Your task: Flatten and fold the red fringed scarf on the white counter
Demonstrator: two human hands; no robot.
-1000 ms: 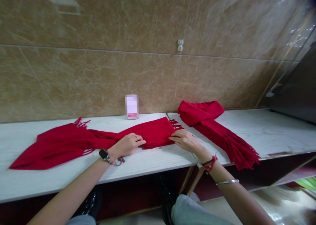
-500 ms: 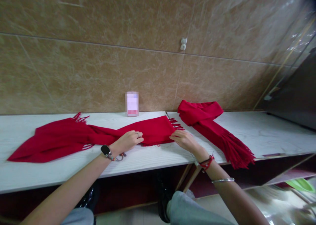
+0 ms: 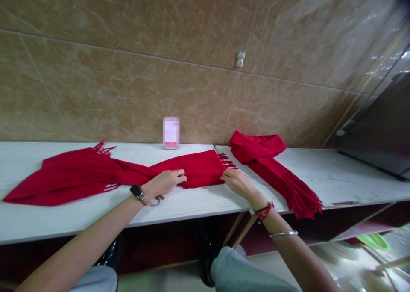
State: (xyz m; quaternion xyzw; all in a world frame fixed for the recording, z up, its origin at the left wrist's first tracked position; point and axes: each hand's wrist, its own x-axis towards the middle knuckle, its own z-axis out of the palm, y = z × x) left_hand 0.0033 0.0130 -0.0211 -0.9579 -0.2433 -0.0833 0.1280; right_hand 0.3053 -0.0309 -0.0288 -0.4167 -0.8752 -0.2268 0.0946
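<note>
A red fringed scarf (image 3: 197, 167) lies lengthwise across the white table, flat at its right part and bunched narrow to the left of the middle. My left hand (image 3: 167, 182) is closed on its near edge around the middle, fingertips pressed together on the cloth. At the right end, beside the fringe, my right hand (image 3: 237, 182) pinches the near corner. Some of the fingertips are hidden behind the hands. Another red scarf (image 3: 275, 172) rests to the right, looped over at the back, with its fringe hanging at the front edge.
A phone with a blurred screen (image 3: 171, 134) leans against the tiled wall (image 3: 128, 91) behind the white tabletop (image 3: 188, 208). A small white cat-shaped piece (image 3: 240, 59) is on the wall. A dark grey appliance (image 3: 381, 129) stands at the right, and a green basin (image 3: 374, 240) sits low down.
The view has turned slightly. Both hands keep about the same places on the scarf, and the cloth shows no clear change of shape.
</note>
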